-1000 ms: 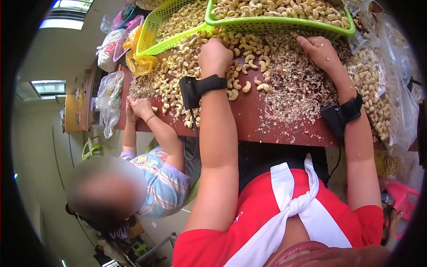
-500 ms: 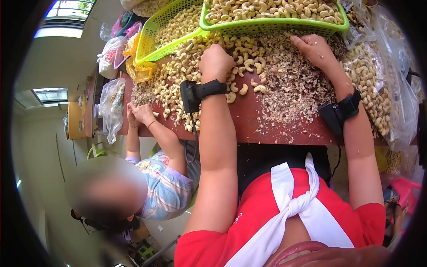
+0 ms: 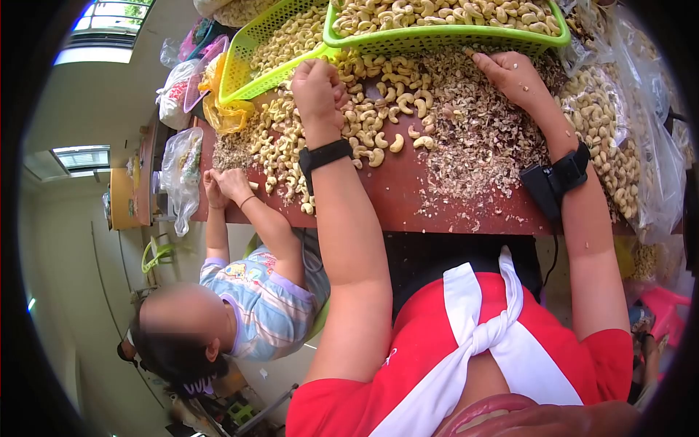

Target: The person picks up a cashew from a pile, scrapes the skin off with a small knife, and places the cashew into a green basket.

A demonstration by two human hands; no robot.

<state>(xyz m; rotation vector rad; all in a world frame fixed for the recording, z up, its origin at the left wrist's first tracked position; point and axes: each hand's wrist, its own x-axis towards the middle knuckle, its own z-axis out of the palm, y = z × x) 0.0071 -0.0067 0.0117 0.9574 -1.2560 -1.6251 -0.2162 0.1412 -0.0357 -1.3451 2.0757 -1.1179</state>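
My left hand (image 3: 318, 91) is closed above the heap of cashews (image 3: 291, 142), at the near rim of the left green basket (image 3: 258, 86). Its fingers curl inward, and what they hold, if anything, is hidden. Below the front of the large green basket (image 3: 444, 36), my right hand (image 3: 511, 75) hovers over a pile of brown skin flakes (image 3: 480, 138). Thumb and fingers are pinched together, with a small pale tip showing beside the thumb that I cannot identify. A few flakes cling to the hand. Loose cashews (image 3: 397, 143) lie between the two hands.
Both baskets hold cashews. A clear plastic bag of cashews (image 3: 601, 138) stands at the right. Another person (image 3: 255, 291) sits at the left, hands at the table edge. A yellow bag (image 3: 227, 115) and a knotted clear bag (image 3: 182, 167) are on the left.
My left hand has moved left and slightly away from me, toward the left basket, and has turned so its curled fingers show. My right hand has hardly moved. The seated person's head has shifted.
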